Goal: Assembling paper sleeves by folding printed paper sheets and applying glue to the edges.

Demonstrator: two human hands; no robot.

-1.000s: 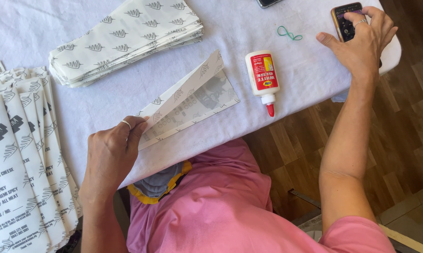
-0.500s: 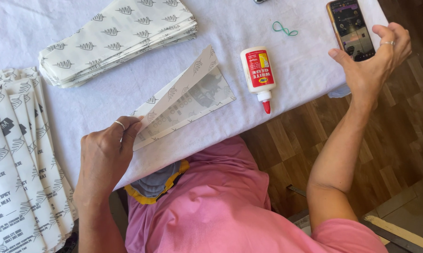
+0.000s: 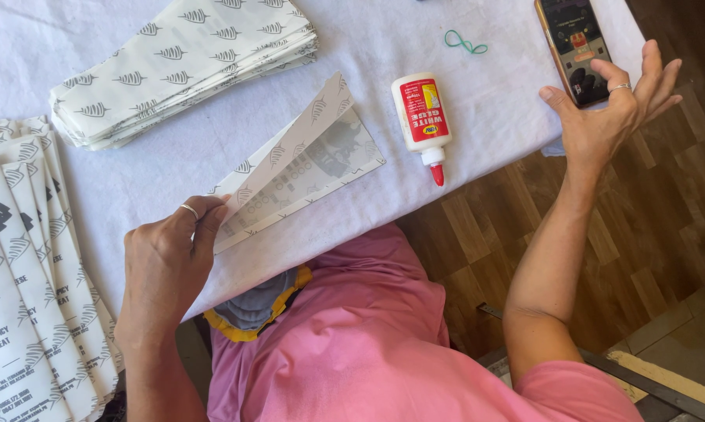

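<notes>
Partly folded, leaf-printed white paper bag [image 3: 298, 168] — left hand [image 3: 165, 270] pinches it; right hand [image 3: 603, 121] cradles phone [image 3: 573, 47].

One glue bottle [image 3: 422, 116], one phone [image 3: 572, 43], two bag stacks [image 3: 180, 66].

Your left hand [image 3: 165, 270] rests low with its forearm running down out of view, fingers curled and thumb pinched against the forefinger, a ring on one finger. Your right arm reaches outward, its hand [image 3: 606, 117] raised, fingers spread, thumb lifted.
</notes>
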